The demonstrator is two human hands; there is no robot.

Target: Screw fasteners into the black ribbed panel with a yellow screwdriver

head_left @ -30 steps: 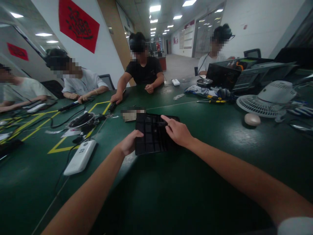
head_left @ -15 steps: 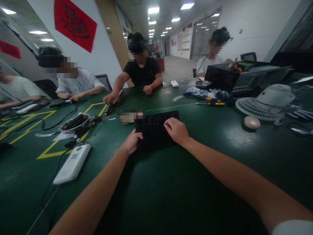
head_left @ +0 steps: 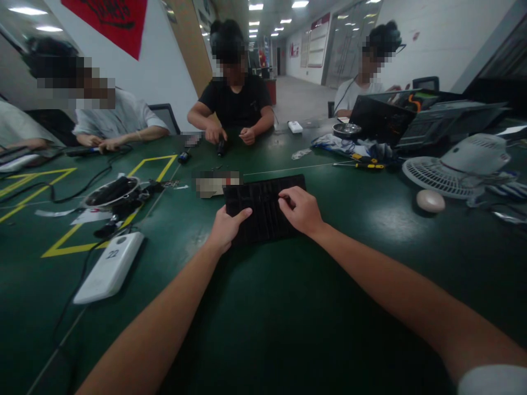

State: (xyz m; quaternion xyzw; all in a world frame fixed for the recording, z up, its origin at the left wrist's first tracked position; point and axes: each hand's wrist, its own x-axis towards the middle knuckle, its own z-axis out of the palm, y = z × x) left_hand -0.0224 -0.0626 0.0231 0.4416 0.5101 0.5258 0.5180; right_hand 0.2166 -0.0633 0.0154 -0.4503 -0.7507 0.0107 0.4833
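Observation:
A flat black rectangular tray [head_left: 263, 216] with raised ribs and small sections lies tilted on the green table. My left hand [head_left: 227, 226] grips its left edge, the thumb on top and the fingers underneath. Over the right part of the tray is my right hand [head_left: 300, 209], its thumb and fingers pinched together close to the ribs. Whatever that pinch may hold is too small and dark to make out. Just beyond the tray's far left corner sits a partly blurred beige packet [head_left: 212, 186].
At left are a white power bank [head_left: 110, 269] marked 22, cables and a metal bowl [head_left: 88, 202]. Screwdrivers [head_left: 362, 164], a cloth, a white fan [head_left: 461, 164] and a pale, egg-shaped object [head_left: 430, 201] lie at right. Co-workers sit around the table, one opposite [head_left: 234, 109].
My left thumb now reaches farther across the tray. My right hand stays pinched over the ribs. The co-worker opposite has drawn a hand with a dark object back toward their body. My view has tilted slightly.

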